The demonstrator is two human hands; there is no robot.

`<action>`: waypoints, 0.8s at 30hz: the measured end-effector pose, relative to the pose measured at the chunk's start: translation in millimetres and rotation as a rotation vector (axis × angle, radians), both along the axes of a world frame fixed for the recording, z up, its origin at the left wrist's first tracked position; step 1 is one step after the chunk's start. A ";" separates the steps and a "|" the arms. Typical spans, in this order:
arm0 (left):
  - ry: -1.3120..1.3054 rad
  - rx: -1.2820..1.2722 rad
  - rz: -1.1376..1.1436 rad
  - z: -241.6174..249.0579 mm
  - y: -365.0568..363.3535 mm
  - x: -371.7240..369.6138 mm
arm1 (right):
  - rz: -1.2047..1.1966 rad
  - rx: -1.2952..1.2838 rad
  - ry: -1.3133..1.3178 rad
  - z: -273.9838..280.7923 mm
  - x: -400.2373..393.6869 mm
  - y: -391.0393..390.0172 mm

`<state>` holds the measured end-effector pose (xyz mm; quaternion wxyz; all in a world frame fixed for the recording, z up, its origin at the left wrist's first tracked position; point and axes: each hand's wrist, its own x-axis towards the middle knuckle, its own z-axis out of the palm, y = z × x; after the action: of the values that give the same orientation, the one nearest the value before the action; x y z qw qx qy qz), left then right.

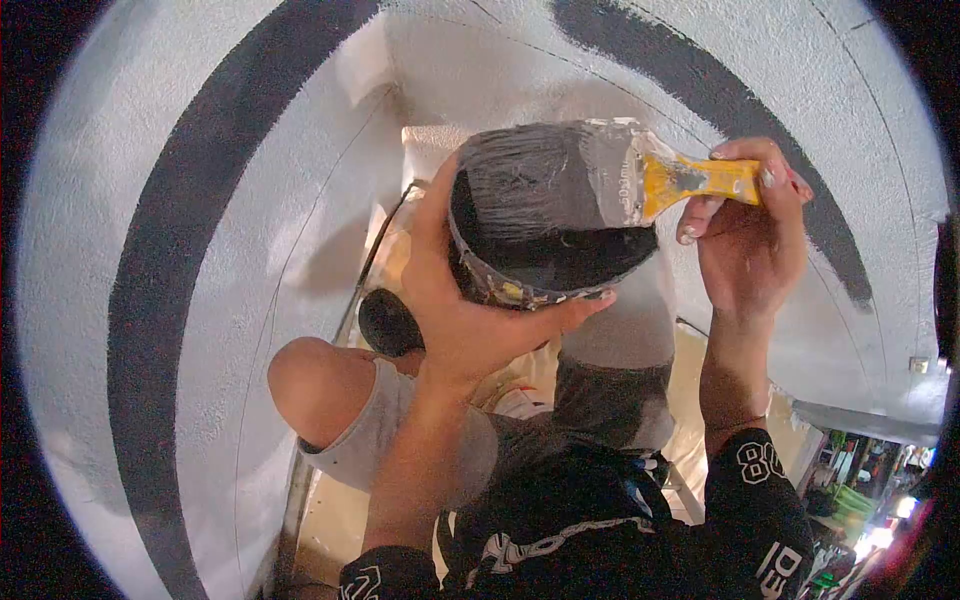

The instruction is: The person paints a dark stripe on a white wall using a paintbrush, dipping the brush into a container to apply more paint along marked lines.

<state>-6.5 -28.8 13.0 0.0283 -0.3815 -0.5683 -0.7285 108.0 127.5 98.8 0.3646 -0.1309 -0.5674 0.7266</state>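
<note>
My left hand [460, 320] is wrapped around the side and underside of a round tub [500, 286] with dark paint [560, 258] inside and smears on its rim. Between the fingers and thumb of my right hand [755, 225] is the yellow handle of a wide paintbrush [620, 172]. The brush lies level over the tub, its bristles pointing left and coated in dark grey paint. Its bristles cover the tub's far side, so whether they touch the rim there is hard to tell.
White textured walls carry a broad dark painted band [150, 270] at left and another [760, 110] at upper right, with thin drawn curves beside them. My bent knee [318, 390] is below left. Cluttered items [855, 490] show at lower right.
</note>
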 end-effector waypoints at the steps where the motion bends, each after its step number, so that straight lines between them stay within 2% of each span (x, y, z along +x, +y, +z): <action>1: 0.013 -0.017 0.023 -0.5 -0.7 0.9 | -0.066 0.083 -0.003 0.6 0.2 -3.2; 2: 0.014 -0.019 0.023 -1.2 -0.9 0.4 | -0.131 0.167 -0.004 1.7 0.2 -4.7; 5: 0.055 -0.054 0.036 -2.5 -3.3 -0.1 | -0.120 0.226 0.016 8.7 11.5 5.5; 6: 0.074 -0.070 0.046 -1.4 -3.4 0.4 | -0.218 0.190 0.009 12.3 9.5 1.6; 11: 0.121 -0.065 0.036 -3.5 -1.5 0.4 | -0.184 0.191 -0.022 10.9 12.5 1.8; 14: 0.046 0.007 -0.012 -5.7 -0.9 1.2 | -0.143 0.184 -0.036 7.6 12.5 2.9; 17: 0.137 -0.033 0.019 -2.4 -1.7 0.8 | -0.162 0.162 -0.031 6.2 10.0 1.0; 19: 0.004 0.016 -0.041 -6.1 -0.2 2.1 | -0.196 0.122 -0.019 6.5 7.0 -2.4; 22: 0.028 -0.061 -0.043 -4.3 -3.0 -0.2 | -0.198 0.105 -0.031 6.4 7.0 -1.4; 24: 0.033 -0.027 -0.057 -4.8 -1.5 0.1 | 0.007 0.257 0.018 1.4 10.9 6.5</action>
<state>-6.4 -30.3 8.2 0.0117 -0.4098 -0.5666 -0.7148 118.9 133.9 100.2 0.3808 -0.0745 -0.6531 0.6504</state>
